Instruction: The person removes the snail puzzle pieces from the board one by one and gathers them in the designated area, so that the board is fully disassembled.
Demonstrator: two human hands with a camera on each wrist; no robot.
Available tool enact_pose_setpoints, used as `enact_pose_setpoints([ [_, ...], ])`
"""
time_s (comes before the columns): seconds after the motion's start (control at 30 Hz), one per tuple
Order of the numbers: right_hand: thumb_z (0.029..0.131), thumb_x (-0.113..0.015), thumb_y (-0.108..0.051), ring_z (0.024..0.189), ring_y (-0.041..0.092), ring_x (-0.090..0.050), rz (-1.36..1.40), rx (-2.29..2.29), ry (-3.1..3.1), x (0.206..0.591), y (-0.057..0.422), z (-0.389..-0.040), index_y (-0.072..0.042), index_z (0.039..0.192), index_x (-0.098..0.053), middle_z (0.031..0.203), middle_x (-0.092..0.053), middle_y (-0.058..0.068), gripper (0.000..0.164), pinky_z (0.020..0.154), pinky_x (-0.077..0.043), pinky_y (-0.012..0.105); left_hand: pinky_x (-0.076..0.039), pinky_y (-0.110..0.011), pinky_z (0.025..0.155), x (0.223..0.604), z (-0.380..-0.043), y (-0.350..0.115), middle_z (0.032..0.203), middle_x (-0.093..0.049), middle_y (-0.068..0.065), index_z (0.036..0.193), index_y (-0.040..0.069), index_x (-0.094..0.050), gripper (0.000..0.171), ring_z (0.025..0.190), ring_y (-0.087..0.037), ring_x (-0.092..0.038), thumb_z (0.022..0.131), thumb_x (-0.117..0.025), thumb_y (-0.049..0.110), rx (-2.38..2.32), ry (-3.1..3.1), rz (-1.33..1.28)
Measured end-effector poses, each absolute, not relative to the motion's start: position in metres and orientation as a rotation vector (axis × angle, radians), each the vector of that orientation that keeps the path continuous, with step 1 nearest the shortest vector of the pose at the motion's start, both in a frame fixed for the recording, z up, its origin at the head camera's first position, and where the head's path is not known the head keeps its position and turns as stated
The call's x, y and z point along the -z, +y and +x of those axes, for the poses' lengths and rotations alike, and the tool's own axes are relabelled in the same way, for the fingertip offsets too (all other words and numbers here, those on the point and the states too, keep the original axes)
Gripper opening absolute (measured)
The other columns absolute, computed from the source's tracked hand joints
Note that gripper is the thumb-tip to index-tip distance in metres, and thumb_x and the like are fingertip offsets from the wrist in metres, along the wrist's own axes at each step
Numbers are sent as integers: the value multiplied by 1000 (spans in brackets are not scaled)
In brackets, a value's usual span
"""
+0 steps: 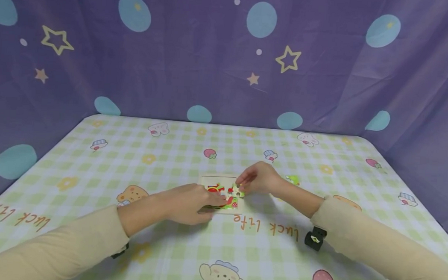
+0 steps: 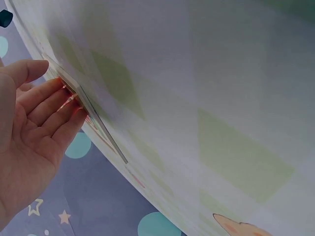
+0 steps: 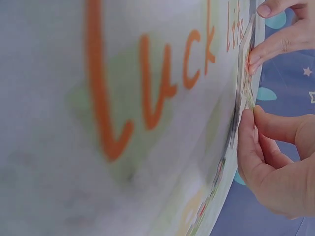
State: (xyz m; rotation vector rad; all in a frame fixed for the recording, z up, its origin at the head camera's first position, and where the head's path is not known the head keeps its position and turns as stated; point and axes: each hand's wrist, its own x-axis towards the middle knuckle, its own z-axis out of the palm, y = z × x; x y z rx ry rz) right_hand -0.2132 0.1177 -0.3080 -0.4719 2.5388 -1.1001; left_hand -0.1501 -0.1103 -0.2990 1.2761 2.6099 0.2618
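A small jigsaw board (image 1: 218, 181) lies flat on the table, with red and green picture pieces in its frame. Fingers of my left hand (image 1: 189, 201) rest on the pieces at its left and middle, nearly straight in the left wrist view. At the board's right side my right hand (image 1: 261, 179) pinches a jigsaw piece (image 1: 238, 191) between thumb and forefinger. The right wrist view has this piece tilted, its lower edge right at the board. My left fingers cover part of the picture.
Right of the board, partly behind my right forearm, lies a loose green puzzle piece (image 1: 293, 179). More flat pieces (image 3: 209, 201) show on the tablecloth in the right wrist view. A purple curtain (image 1: 197, 70) hangs behind and beside the table.
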Motion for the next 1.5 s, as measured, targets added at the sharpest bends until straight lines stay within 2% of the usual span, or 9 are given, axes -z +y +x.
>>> enact_pose_setpoints([
  [0.07,75,-77,2,72,5,-67,-452,1110,2519,308,123,-213,-2,92,-75,88,-76,10,18,71,-56,19,-50,-36,104,299,-150,-110,137,-59,0,136,11,-56,44,101,-7,-68,93,-57,19,-256,2609,1273],
  [0.13,76,-76,0,70,4,-66,-445,1102,2513,308,129,-213,-2,93,-75,87,-76,9,17,70,-56,19,-49,-36,105,299,-150,-110,137,-59,0,136,11,-55,44,118,-13,-63,93,-57,19,-250,2607,1272],
  [0.23,77,-76,-2,68,3,-65,-427,1100,2506,308,139,-213,-1,93,-75,86,-76,9,16,69,-57,20,-47,-36,107,298,-150,-110,139,-57,1,137,12,-55,44,125,-15,-57,93,-57,20,-248,2604,1253],
  [0.5,79,-76,-5,66,5,-66,-344,1097,2462,302,172,-211,2,96,-74,79,-74,3,18,67,-58,22,-46,-36,109,297,-149,-110,140,-56,1,137,12,-54,44,130,-16,-53,94,-56,21,-250,2605,1231],
  [0.8,84,-73,-9,69,6,-68,-295,1104,2427,299,214,-213,6,104,-70,78,-71,-3,25,72,-61,29,-48,-37,105,299,-149,-110,139,-58,-2,136,12,-55,43,117,-16,-63,94,-55,19,-255,2622,1281],
  [0.93,83,-74,-11,69,8,-69,-242,1105,2442,299,225,-213,7,105,-69,76,-70,-4,29,72,-61,29,-48,-36,106,299,-148,-109,137,-59,-2,135,11,-57,41,122,-16,-60,94,-55,19,-294,2627,1268],
  [1.03,81,-77,-12,67,10,-70,-210,1089,2479,300,229,-213,7,103,-68,73,-70,-4,31,70,-61,29,-47,-36,107,299,-149,-109,136,-60,-1,134,11,-58,40,126,-16,-57,94,-55,19,-336,2626,1247],
  [1.27,77,-80,-15,62,9,-70,-211,929,2638,299,235,-214,0,91,-72,74,-72,0,22,65,-60,27,-49,-35,105,299,-151,-110,129,-65,-3,129,10,-62,37,124,-16,-59,92,-56,15,-417,2603,1238],
  [1.5,76,-80,-16,62,8,-70,-210,849,2688,297,240,-215,-4,86,-75,72,-73,-3,16,65,-58,25,-45,-37,109,297,-148,-109,137,-59,-6,129,9,-61,36,129,-20,-55,94,-55,16,-396,2599,1210],
])
